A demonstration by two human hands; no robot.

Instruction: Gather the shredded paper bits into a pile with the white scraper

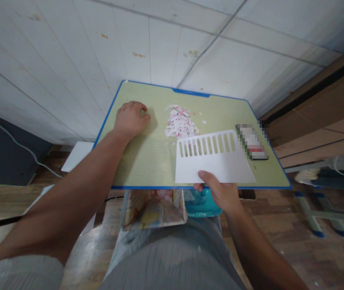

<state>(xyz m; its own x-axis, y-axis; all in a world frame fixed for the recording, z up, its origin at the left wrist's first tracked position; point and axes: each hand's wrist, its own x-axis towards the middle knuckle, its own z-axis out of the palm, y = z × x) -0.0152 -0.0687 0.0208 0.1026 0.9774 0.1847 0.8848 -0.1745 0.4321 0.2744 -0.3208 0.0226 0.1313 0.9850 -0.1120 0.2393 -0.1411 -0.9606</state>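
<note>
My right hand (220,193) grips the near edge of a white slotted sheet (214,167), thumb on top and fingers underneath. A row of long narrow openings runs along the sheet's far side. Just beyond it, a loose heap of small white and pink paper scraps (181,121) lies on the table, its near edge close to the slots. My left hand (132,118) rests on the table to the left of the heap, apart from it. Its fingers are loosely curled, with a gap between thumb and forefinger and nothing seen in it.
The small yellow-green table (141,165) has a blue rim and stands by a white panelled wall. A phone (252,141), its screen blurred out, lies at the right. Below the front edge are a patterned open box (154,219) and a turquoise basin (204,205).
</note>
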